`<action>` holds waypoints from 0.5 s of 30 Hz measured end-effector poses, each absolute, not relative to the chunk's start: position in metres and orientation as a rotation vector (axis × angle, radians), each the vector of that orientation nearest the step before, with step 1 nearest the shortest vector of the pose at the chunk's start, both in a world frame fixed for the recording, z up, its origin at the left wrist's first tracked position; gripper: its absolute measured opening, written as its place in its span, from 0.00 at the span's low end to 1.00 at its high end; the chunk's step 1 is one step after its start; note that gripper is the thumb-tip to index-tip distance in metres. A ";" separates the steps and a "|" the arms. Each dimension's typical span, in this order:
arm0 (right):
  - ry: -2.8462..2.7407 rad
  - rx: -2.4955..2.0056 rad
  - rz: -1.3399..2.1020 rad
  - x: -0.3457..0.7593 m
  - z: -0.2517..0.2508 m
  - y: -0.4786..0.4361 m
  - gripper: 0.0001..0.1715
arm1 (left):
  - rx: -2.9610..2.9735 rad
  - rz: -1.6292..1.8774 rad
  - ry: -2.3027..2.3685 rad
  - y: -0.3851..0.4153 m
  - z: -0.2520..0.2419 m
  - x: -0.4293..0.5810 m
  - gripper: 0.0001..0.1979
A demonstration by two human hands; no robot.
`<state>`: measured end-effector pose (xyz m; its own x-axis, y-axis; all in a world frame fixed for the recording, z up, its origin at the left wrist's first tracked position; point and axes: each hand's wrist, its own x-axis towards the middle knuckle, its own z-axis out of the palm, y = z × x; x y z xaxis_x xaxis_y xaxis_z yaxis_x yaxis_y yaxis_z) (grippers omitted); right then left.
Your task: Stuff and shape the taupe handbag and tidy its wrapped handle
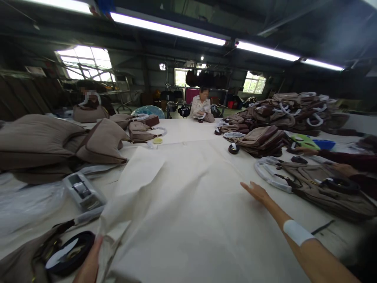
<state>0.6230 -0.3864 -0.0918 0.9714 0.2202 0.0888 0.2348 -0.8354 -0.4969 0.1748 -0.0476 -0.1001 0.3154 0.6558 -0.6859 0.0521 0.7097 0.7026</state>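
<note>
A large sheet of cream paper [188, 204] lies spread over the table in front of me. My right hand [257, 191] is stretched out flat on its right part, fingers apart, holding nothing. A white band [297, 232] wraps that forearm. My left hand [90, 261] sits at the bottom left, closed on the crumpled near edge of the sheet. Right beside it lies a brown bag with a black strap [70, 253].
Stuffed brown bags [38, 143] pile up on the left, a tape dispenser [84, 192] before them. More bags [291, 110] heap at the right; a co-worker's hands [338, 167] rest on one [324, 188]. Two people sit at the far side.
</note>
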 end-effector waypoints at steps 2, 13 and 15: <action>-0.381 -2.638 0.002 0.612 -0.117 -0.379 0.40 | 0.650 0.331 1.072 -0.065 -0.092 0.191 0.30; -0.523 -2.514 0.154 0.586 -0.112 -0.319 0.30 | 0.787 0.274 0.786 -0.135 -0.090 0.265 0.27; -0.675 -2.386 0.267 0.559 -0.102 -0.293 0.28 | 0.710 0.321 0.812 -0.138 -0.087 0.259 0.26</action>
<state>0.5592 -0.2925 -0.1016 0.8477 0.5300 -0.0205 0.4010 -0.6657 -0.6293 0.2593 -0.1376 -0.0867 0.6572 0.5165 -0.5490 0.0021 0.7271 0.6866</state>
